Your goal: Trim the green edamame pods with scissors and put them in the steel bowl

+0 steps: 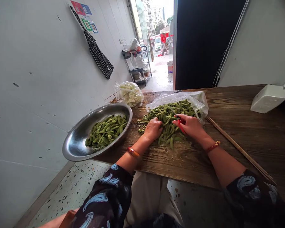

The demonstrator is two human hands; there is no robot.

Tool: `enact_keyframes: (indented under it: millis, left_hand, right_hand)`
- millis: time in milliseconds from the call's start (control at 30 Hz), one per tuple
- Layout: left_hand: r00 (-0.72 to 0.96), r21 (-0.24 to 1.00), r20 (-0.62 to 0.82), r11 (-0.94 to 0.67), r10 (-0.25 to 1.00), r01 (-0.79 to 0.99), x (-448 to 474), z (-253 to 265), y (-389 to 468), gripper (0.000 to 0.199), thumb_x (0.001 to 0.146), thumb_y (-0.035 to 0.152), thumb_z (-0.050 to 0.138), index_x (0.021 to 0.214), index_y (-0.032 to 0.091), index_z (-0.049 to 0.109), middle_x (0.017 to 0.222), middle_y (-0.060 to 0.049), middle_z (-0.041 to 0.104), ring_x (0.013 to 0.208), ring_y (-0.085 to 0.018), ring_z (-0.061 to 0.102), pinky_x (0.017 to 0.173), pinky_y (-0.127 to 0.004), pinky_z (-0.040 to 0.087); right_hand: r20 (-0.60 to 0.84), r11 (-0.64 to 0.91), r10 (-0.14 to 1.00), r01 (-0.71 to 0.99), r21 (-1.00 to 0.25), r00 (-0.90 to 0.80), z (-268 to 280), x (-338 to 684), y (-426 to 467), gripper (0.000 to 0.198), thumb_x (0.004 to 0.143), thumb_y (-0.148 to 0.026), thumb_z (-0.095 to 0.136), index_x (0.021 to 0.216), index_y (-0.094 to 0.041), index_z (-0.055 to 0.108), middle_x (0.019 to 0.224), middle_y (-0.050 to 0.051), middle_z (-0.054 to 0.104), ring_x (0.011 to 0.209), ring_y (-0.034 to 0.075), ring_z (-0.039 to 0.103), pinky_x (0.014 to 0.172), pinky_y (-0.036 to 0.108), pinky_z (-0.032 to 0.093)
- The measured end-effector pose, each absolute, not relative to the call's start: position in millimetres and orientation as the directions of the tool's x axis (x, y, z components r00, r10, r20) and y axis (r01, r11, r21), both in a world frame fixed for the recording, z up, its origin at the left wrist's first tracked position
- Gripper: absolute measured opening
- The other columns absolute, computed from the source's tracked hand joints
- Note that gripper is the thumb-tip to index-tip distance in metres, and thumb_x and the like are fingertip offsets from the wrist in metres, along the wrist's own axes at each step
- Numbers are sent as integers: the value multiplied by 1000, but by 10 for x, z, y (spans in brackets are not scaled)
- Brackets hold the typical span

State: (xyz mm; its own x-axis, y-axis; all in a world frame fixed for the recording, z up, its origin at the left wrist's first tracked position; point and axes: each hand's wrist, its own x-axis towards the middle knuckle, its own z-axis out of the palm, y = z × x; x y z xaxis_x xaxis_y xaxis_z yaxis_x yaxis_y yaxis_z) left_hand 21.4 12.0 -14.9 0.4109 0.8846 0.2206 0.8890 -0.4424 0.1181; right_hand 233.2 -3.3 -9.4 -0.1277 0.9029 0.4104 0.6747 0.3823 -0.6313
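Observation:
A heap of green edamame pods (171, 109) lies on a clear plastic bag (199, 101) on the wooden table, with loose pods spilling towards me. My right hand (191, 126) is closed around red-handled scissors (181, 126), whose blades point up and left over the heap. At the heap's left side, my left hand (153, 129) has its fingers curled in among the pods; the fingertips are partly hidden. To the left, a tilted steel basin (73, 144) at the table edge holds more edamame pods (108, 129).
Behind the basin stands a plastic bag of pale vegetable pieces (130, 94). Thin wooden sticks (237, 147) lie to the right of the heap. A white foam block (268, 98) is at the table's far right. The wall (38, 95) rises close on the left.

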Motion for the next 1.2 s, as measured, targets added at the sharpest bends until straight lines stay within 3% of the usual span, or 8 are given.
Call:
enact_keyframes:
  millis: [67,167,267,367,500,767,1033,1200]
  left_hand:
    - [390,209,231,-437,892,875,226,-155,173,13,78,17,56,81,16,69,89,-8,58,87,-20,56,81,-33,45]
    - [323,506,235,-399,917,765,207,-131,216,13,79,19,56,72,15,66,77,-4,56,73,-15,52,71,-28,42]
    - [303,836,129,-268,944,478,176,-72,194,19,80,29,57,70,13,62,66,-1,56,60,-11,46,59,-25,37]
    - [337,974,56,-126,940,189,161,-13,129,27,77,39,62,75,12,61,66,-2,59,58,-9,46,56,-23,35]
    - [349,994,49,-81,936,78,143,18,60,31,77,42,65,74,12,61,63,-1,57,57,-8,44,55,-22,33]
    - [515,966,76,-191,854,174,26,184,9,30,83,41,58,78,13,64,61,2,51,57,-9,41,54,-22,31]
    - [745,678,179,-629,642,380,304,115,-261,17,86,25,57,89,18,71,83,-5,64,75,-15,58,71,-26,43]
    - [695,621,178,-628,696,470,283,131,-239,17,87,28,56,95,19,69,89,-5,63,79,-15,58,72,-25,44]
  right_hand:
    - [404,374,907,674,-636,-122,-88,2325,-37,46,81,-52,60,107,-16,71,63,2,63,58,17,56,57,27,38]
    - [402,368,910,649,-666,-103,-74,2317,-46,47,81,-53,60,109,-17,71,61,1,62,57,16,55,57,27,39]
    - [407,368,910,618,-694,-86,-58,2307,-59,51,81,-56,58,111,-16,70,63,2,62,56,15,53,55,26,38]
    - [394,358,916,603,-712,-79,-45,2296,-74,53,81,-57,58,113,-16,69,65,2,63,56,14,52,54,25,38]
    - [364,332,929,598,-729,-72,-34,2281,-98,52,81,-56,59,112,-16,69,61,0,60,54,13,49,53,24,37]
    - [334,306,940,614,-728,-73,10,2277,-141,50,80,-54,60,113,-17,69,61,-1,57,53,12,45,51,24,37]
    - [334,227,939,580,-782,83,18,2462,-45,50,80,-55,61,113,-17,68,56,-3,49,49,11,41,46,23,32]
    - [355,236,930,591,-771,92,12,2471,-34,49,80,-54,61,112,-18,68,57,-2,50,51,11,43,47,24,33]
